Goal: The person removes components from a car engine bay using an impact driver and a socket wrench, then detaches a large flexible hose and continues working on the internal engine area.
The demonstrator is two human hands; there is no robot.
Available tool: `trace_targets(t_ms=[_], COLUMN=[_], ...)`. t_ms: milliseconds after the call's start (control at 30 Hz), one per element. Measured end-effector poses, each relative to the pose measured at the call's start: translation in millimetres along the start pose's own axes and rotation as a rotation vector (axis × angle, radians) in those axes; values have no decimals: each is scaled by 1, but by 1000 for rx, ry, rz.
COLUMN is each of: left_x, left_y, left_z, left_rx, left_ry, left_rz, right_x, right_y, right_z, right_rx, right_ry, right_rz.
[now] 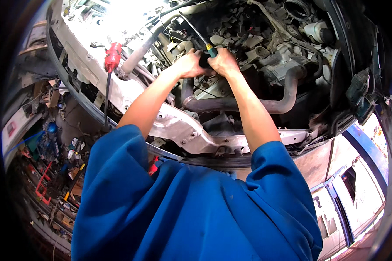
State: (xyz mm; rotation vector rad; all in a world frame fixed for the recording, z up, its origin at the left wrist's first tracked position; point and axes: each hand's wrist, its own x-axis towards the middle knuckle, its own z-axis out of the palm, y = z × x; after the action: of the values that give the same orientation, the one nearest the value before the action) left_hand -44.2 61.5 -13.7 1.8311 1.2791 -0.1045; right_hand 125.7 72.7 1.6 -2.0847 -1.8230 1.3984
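Observation:
Both my arms reach into an open car engine bay. My right hand [224, 63] is closed around a screwdriver [211, 51] with a green and yellow handle. Its long metal shaft slants up and left, away from me, over the engine parts. Just left of it, my left hand [190, 65] has its fingers curled round a dark, hose-like part [203, 61], which lies between the two hands. My fingers hide much of that part. Below the hands, a thick grey pipe [231, 104] curves across the bay toward the right.
A red lamp or tool handle [113, 55] with a black cable hangs at the left of the pale front frame [178, 130]. Bright light glares at the upper left. A white reservoir [315, 31] sits at upper right. Cluttered tools and parts [52, 174] lie at lower left.

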Motion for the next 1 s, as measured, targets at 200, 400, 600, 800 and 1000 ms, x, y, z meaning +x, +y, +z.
trace_targets(t_ms=[200,400,600,800,1000], left_x=[14,-12,-92,-114,-116], left_y=[-6,9,94,117,113], left_z=[23,6,1,15,36], left_rx=[151,70,198,49,13], left_ry=[180,132,232,-163,24], left_rz=[-125,-172,-178,-28,-21], right_x=[10,-19,-12,8,36], right_y=[-6,-33,-29,-29,-32], right_z=[2,-9,-18,-20,-25], right_rx=[-161,-187,-144,-174,-206], right_ry=[-36,-17,12,-8,-118], right_rz=[-19,-18,-34,-92,-24])
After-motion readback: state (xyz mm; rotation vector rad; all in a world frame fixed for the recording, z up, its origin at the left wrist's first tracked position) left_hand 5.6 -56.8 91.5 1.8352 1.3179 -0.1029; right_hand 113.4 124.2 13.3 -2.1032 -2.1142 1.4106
